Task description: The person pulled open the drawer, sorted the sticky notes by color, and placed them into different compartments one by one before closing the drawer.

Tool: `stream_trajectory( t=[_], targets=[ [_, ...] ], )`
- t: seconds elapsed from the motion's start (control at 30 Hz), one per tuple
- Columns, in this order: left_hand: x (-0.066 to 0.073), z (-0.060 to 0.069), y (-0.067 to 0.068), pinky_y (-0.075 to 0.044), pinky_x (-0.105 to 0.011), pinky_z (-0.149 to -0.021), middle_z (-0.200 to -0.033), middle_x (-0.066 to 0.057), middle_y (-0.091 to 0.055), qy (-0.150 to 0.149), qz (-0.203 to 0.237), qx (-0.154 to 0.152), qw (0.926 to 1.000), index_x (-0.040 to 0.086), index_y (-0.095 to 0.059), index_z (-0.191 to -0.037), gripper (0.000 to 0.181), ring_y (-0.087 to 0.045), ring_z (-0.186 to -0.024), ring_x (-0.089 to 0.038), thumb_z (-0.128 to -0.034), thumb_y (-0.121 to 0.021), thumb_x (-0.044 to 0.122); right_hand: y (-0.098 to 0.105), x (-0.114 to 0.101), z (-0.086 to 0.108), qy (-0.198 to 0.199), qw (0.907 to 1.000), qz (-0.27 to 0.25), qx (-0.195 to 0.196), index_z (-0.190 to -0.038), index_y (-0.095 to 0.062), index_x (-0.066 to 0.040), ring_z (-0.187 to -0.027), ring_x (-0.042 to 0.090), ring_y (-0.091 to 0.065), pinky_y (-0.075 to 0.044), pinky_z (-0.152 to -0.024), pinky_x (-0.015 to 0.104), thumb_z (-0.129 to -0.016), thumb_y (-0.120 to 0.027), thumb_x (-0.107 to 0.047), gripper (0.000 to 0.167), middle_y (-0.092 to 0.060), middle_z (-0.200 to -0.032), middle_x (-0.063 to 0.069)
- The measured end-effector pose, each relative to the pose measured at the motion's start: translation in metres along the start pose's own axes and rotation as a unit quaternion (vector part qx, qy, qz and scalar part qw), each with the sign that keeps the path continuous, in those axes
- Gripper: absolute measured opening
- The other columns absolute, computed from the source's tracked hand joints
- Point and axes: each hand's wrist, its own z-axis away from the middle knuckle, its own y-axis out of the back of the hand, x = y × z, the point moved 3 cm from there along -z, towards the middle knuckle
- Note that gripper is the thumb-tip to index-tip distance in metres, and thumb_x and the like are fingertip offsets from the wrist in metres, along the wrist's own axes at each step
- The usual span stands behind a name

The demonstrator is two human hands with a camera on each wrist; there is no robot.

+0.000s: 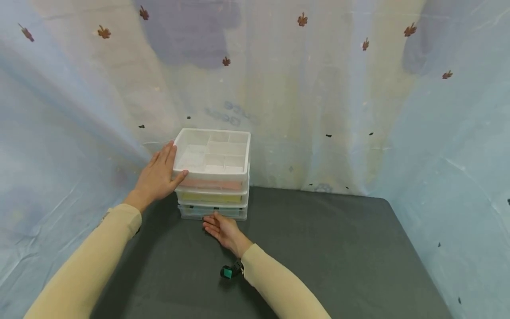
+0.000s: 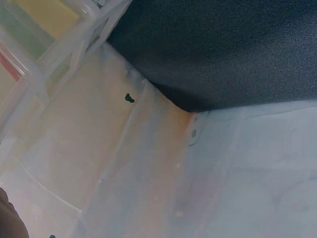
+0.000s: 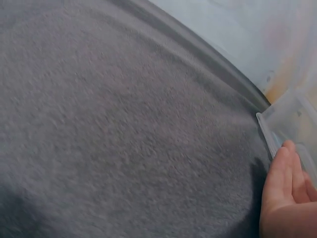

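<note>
A small white plastic drawer unit (image 1: 213,195) stands at the back of the table, its top an open tray (image 1: 191,153) with compartments. Through its clear drawer fronts, pink, yellow and pale blue contents show. My left hand (image 1: 159,173) rests against the left side of the tray, fingers straight and thumb at the front corner. Low in front, my right hand (image 1: 224,230) is palm up with its fingertips at the bottom drawer (image 1: 235,215). In the right wrist view, the fingers (image 3: 282,171) look nearly straight against the clear plastic. The left wrist view barely shows the left hand (image 2: 10,223).
A dark grey cloth (image 1: 326,248) covers the table. Pale patterned curtain sheets (image 1: 287,97) hang behind it and on both sides, close to the back of the drawer unit. A black strap with a green-marked piece (image 1: 228,272) hangs at the right wrist.
</note>
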Motion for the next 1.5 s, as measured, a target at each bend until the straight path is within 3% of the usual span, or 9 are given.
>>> stream_trajectory(
  t=[0.27, 0.57, 1.0, 1.2, 1.33, 1.5],
  targets=[
    [0.002, -0.001, 0.0, -0.006, -0.053, -0.13, -0.174, -0.018, 0.004, -0.001, 0.002, -0.001, 1.0, -0.001, 0.002, -0.166, 0.096, -0.002, -0.161, -0.036, -0.107, -0.043, 0.06, 0.002, -0.006, -0.003, 0.001, 0.9999, 0.012, -0.002, -0.145, -0.046, 0.014, -0.134, 0.04, -0.058, -0.052, -0.11, 0.042, -0.114, -0.045, -0.019, 0.045, -0.059, -0.142, 0.028],
    [0.005, -0.001, -0.001, -0.006, -0.053, -0.13, -0.175, -0.017, 0.005, -0.004, 0.004, 0.0, 1.0, 0.0, 0.002, -0.166, 0.095, -0.002, -0.161, -0.035, -0.1069, -0.043, 0.061, 0.008, -0.008, -0.004, 0.004, 0.9999, 0.014, -0.002, -0.145, -0.049, 0.011, -0.126, 0.035, -0.065, -0.053, -0.108, 0.041, -0.113, -0.047, -0.02, 0.045, -0.062, -0.14, 0.026],
    [0.012, -0.006, -0.006, -0.006, -0.053, -0.13, -0.174, -0.017, 0.005, -0.01, 0.01, -0.007, 0.9999, 0.0, 0.002, -0.166, 0.095, -0.002, -0.161, -0.036, -0.1071, -0.043, 0.06, 0.02, -0.011, -0.001, 0.003, 0.9997, 0.024, -0.005, -0.147, -0.046, 0.014, -0.131, 0.037, -0.061, -0.052, -0.11, 0.042, -0.114, -0.045, -0.021, 0.048, -0.06, -0.142, 0.027],
    [0.012, -0.01, -0.007, -0.008, -0.057, -0.129, -0.174, -0.016, 0.006, -0.008, 0.009, -0.012, 0.9999, 0.002, 0.006, -0.166, 0.096, -0.002, -0.161, -0.037, -0.1068, -0.042, 0.061, 0.028, -0.02, 0.01, -0.003, 0.9977, 0.067, -0.011, -0.149, -0.046, 0.01, -0.134, 0.039, -0.058, -0.053, -0.108, 0.042, -0.113, -0.05, -0.025, 0.051, -0.061, -0.142, 0.024],
    [0.009, -0.009, -0.004, -0.008, -0.058, -0.128, -0.175, -0.014, 0.007, 0.003, 0.015, -0.01, 0.9998, 0.005, 0.01, -0.166, 0.098, -0.005, -0.16, -0.038, -0.1059, -0.042, 0.063, 0.036, -0.032, 0.024, 0.011, 0.9854, 0.168, -0.026, -0.151, -0.047, 0.007, -0.13, 0.037, -0.062, -0.056, -0.104, 0.041, -0.112, -0.051, -0.027, 0.052, -0.061, -0.144, 0.022],
    [0.007, -0.004, -0.001, -0.002, -0.059, -0.128, -0.174, -0.011, 0.01, 0.022, 0.045, -0.012, 0.9987, 0.008, 0.014, -0.165, 0.1, -0.008, -0.159, -0.042, -0.105, -0.041, 0.065, 0.046, -0.055, 0.049, 0.062, 0.948, 0.31, -0.036, -0.146, -0.056, 0.005, -0.122, 0.039, -0.066, -0.059, -0.099, 0.047, -0.11, -0.056, -0.026, 0.047, -0.064, -0.14, 0.022]
  ],
)
